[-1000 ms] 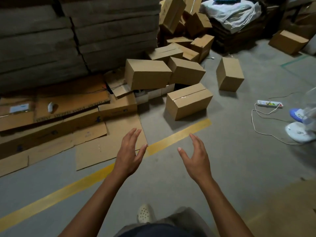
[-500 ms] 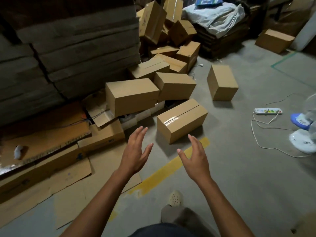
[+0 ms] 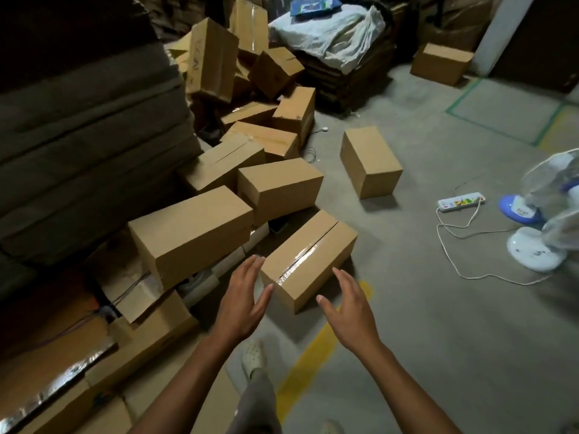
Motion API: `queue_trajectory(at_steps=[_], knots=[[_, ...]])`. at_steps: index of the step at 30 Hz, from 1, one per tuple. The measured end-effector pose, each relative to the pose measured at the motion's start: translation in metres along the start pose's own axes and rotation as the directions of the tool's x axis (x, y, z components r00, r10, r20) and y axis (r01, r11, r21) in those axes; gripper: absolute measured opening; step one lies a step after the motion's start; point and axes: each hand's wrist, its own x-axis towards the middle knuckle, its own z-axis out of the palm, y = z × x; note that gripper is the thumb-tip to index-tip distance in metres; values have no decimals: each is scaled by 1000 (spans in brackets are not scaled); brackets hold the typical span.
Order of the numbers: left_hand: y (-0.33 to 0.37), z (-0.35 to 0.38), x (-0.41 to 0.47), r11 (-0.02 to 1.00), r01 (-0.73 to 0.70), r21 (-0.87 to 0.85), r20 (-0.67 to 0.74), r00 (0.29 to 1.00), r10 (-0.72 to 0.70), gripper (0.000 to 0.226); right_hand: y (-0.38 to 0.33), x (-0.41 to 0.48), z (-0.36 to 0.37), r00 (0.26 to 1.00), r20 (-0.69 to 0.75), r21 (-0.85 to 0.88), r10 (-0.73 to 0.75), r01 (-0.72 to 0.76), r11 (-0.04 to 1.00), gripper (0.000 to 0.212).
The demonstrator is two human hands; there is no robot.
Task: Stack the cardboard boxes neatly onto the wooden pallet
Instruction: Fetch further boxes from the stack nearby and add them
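Observation:
A taped cardboard box point(image 3: 310, 255) lies on the concrete floor just ahead of me. My left hand point(image 3: 242, 300) is open with straight fingers, close to the box's near left corner; I cannot tell if it touches. My right hand point(image 3: 351, 303) is open too, held beside the box's near right side, apart from it. Behind lies a jumble of several more cardboard boxes, among them a large one point(image 3: 191, 233) at left and another point(image 3: 279, 187) at the middle. A lone box point(image 3: 369, 161) stands on the floor to the right. No pallet is visible.
Tall stacks of flat cardboard point(image 3: 87, 145) rise at left, with flattened sheets point(image 3: 62, 371) on the floor. A power strip point(image 3: 460, 202) with a trailing cable and a floor fan point(image 3: 545, 227) are at right. A yellow floor line point(image 3: 313, 355) runs under me. Covered goods point(image 3: 332, 39) stand at the back.
I have stepped closer to the box pile. Both hands have moved forward and now flank the near end of the taped box.

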Motion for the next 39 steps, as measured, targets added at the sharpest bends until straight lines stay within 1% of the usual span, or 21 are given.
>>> queue_trajectory(at_steps=[3,5,8,9,11,13,15,16,17,19,21,22,23,25,26,29,32,34,36,37,39], knots=[[-23,-1,70,999,-37,0,83,996,36,66,-2,54,12,997,-26,6,67,-67,998,69],[-42,1,120,998,-55,-15,135,989,56,61,-3,91,23,991,-42,20,126,-125,992,69],[-69,9,190,995,-18,-95,217,975,38,56,-3,146,42,958,-75,103,275,-267,958,67],[-80,12,212,991,29,-134,247,969,5,54,-2,164,50,940,-84,145,329,-316,938,65],[-104,20,253,954,185,-237,318,942,-104,50,2,196,67,890,-84,238,449,-419,876,62],[-128,31,292,866,367,-339,392,892,-225,45,12,225,85,816,-68,337,573,-522,783,58],[-150,47,326,744,537,-398,469,816,-338,39,26,248,103,732,-58,420,679,-599,682,54],[-160,57,340,686,603,-407,499,776,-386,32,38,259,113,698,-51,452,714,-622,640,52],[-169,68,354,639,649,-412,520,744,-420,27,48,269,123,669,-34,477,742,-642,600,51],[-194,96,380,580,714,-392,548,687,-476,26,72,288,145,613,18,521,790,-680,516,46],[-226,126,401,537,764,-359,560,636,-530,29,101,304,171,556,73,564,828,-708,425,33],[-246,143,409,533,779,-329,564,615,-551,31,117,313,185,535,86,575,840,-715,397,28],[-264,161,416,539,787,-301,573,601,-557,35,134,321,199,508,101,575,855,-731,366,28],[-299,196,425,549,803,-232,590,564,-577,47,167,335,229,462,136,562,876,-764,316,40],[-316,213,429,549,811,-204,591,549,-591,50,184,341,245,453,156,549,878,-778,305,41],[-355,259,438,534,829,-165,585,518,-624,51,227,350,289,415,234,529,879,-813,244,56],[-392,305,440,527,834,-162,563,517,-645,48,263,360,330,394,294,548,871,-816,184,57],[-407,328,440,526,827,-197,545,538,-643,48,281,367,351,370,342,577,864,-808,118,58],[-416,346,442,518,829,-212,543,541,-643,49,296,373,367,323,406,605,855,-796,14,61],[-420,353,443,516,832,-206,551,534,-641,49,300,377,373,292,440,617,849,-785,-50,65],[-426,363,446,495,849,-183,595,496,-632,49,308,382,385,249,498,635,830,-757,-154,71]])
